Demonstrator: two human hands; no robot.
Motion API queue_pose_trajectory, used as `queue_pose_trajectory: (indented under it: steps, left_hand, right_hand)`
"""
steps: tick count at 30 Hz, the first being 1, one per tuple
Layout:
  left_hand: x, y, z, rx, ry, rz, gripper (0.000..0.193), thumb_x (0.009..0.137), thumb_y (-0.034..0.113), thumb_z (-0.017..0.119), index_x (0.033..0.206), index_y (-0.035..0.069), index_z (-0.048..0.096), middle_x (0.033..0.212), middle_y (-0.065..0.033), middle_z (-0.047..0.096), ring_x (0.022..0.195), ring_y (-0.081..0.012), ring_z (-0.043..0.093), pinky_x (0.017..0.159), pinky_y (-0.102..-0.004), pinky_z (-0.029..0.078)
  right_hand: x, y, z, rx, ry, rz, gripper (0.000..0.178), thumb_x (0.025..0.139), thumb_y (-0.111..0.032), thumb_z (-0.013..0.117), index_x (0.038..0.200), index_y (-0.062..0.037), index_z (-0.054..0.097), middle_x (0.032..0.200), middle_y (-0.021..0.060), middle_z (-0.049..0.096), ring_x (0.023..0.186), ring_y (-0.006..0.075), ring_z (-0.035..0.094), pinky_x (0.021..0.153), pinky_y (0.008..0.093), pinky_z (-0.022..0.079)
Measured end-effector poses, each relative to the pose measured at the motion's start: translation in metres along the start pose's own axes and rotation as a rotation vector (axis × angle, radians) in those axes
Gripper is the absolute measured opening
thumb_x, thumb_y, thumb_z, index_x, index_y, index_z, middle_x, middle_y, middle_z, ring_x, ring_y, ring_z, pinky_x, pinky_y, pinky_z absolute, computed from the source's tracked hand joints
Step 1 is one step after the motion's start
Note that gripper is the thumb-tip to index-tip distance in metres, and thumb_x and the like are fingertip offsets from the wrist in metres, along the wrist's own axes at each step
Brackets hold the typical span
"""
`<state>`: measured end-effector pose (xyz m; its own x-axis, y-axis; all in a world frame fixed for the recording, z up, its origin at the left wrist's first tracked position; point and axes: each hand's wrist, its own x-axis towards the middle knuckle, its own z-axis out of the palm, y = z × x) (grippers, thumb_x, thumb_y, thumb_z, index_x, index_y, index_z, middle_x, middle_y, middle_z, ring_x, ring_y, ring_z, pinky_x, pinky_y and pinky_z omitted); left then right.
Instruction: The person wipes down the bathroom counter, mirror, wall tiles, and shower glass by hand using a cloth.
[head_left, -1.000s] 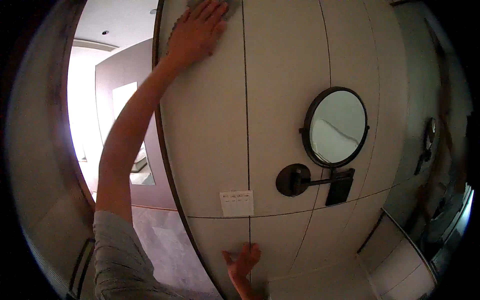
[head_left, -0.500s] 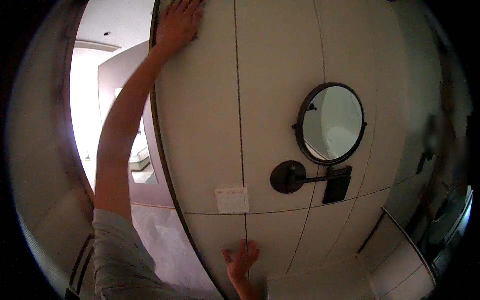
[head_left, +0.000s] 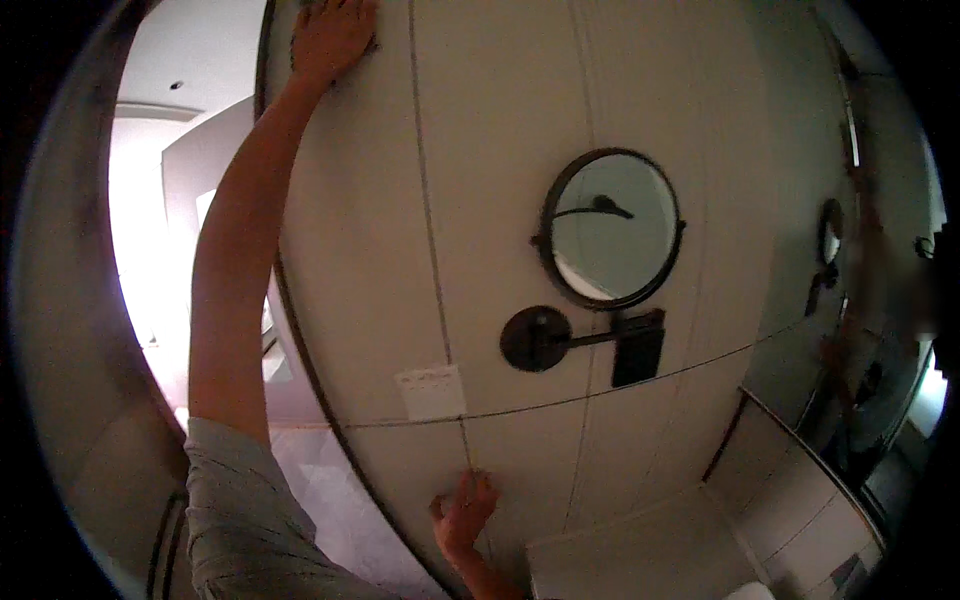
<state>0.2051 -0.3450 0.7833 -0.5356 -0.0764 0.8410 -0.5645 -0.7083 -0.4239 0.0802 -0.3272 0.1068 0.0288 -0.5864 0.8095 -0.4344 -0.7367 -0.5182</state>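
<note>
High at the upper left, my left hand (head_left: 335,40) lies against the pale wall panel (head_left: 350,220) beside the dark-edged doorway, its fingers spread and partly cut off by the top of the picture. The bare forearm rises to it from a grey sleeve (head_left: 245,490). Low in the middle, my right hand (head_left: 467,515) touches the wall at a vertical seam, thumb apart from the fingers; I make out nothing held in it. Just above that hand is a white rectangular plate (head_left: 432,392) on the wall.
A round dark-framed mirror (head_left: 615,230) stands out on a dark swing arm (head_left: 595,337) right of the hands. A pale ledge (head_left: 640,545) lies below it. At left, an open doorway (head_left: 150,240) shows a bright room. A dark rail (head_left: 800,445) runs at lower right.
The view has turned slightly right, so the wall, mirror and plate sit farther left. Both hands stay against the wall in much the same places.
</note>
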Motion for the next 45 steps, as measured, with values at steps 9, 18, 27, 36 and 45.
queue_pose_trajectory:
  steps: [9, 18, 27, 36, 45]
  left_hand:
    - [0.066, 0.208, -0.02, -0.642, 0.179, 0.085, 0.055, 0.089, 0.017, 0.055, 0.142, 0.015, 0.041, 0.143, -0.0106, 0.044, 0.133, -0.0286, 0.04, 0.113, -0.0441, 0.029]
    - [0.034, 0.057, -0.012, -0.544, 0.005, -0.156, 0.052, 0.097, 0.025, 0.048, 0.143, 0.004, 0.039, 0.137, -0.0177, 0.049, 0.134, -0.0331, 0.035, 0.113, -0.0407, 0.026]
    - [0.098, 0.028, 0.105, 0.283, 0.034, -0.03, 0.048, 0.097, 0.031, 0.043, 0.142, 0.013, 0.041, 0.146, -0.0111, 0.041, 0.13, -0.0321, 0.044, 0.109, -0.0508, 0.033]
    - [0.158, 0.316, 0.019, -0.456, -0.021, 0.154, 0.049, 0.099, 0.04, 0.035, 0.143, 0.02, 0.039, 0.151, -0.0057, 0.035, 0.139, -0.0282, 0.032, 0.115, -0.0536, 0.018]
    - [0.131, 0.444, -0.035, -0.479, -0.248, 0.483, 0.062, 0.094, 0.032, 0.047, 0.151, 0.019, 0.025, 0.157, -0.0079, 0.023, 0.144, -0.0323, 0.021, 0.116, -0.0563, 0.01]
  right_hand:
    - [0.011, -0.017, -0.015, -0.046, -0.184, 0.011, 0.079, 0.065, -0.001, 0.067, 0.138, -0.0017, 0.04, 0.137, 0.028, 0.038, 0.125, 0.0461, 0.039, 0.102, 0.0559, 0.034]
    - [0.032, 0.001, -0.058, 0.04, -0.401, -0.035, 0.08, 0.066, -0.004, 0.07, 0.14, -0.0036, 0.039, 0.142, 0.0273, 0.034, 0.131, 0.0457, 0.036, 0.102, 0.0508, 0.04]
    - [0.02, -0.003, -0.056, 0.08, -0.361, -0.089, 0.068, 0.073, -0.003, 0.066, 0.137, -0.0014, 0.043, 0.148, 0.0266, 0.029, 0.134, 0.0422, 0.035, 0.095, 0.0444, 0.048]
    - [0.02, 0.011, -0.044, 0.081, -0.355, -0.092, 0.062, 0.074, -0.002, 0.064, 0.134, -0.0001, 0.046, 0.149, 0.0257, 0.028, 0.135, 0.0399, 0.036, 0.093, 0.0429, 0.049]
    - [0.02, 0.018, -0.046, 0.057, -0.342, -0.097, 0.057, 0.076, -0.001, 0.061, 0.131, 0.0013, 0.049, 0.15, 0.0248, 0.028, 0.135, 0.0376, 0.037, 0.09, 0.0415, 0.051]
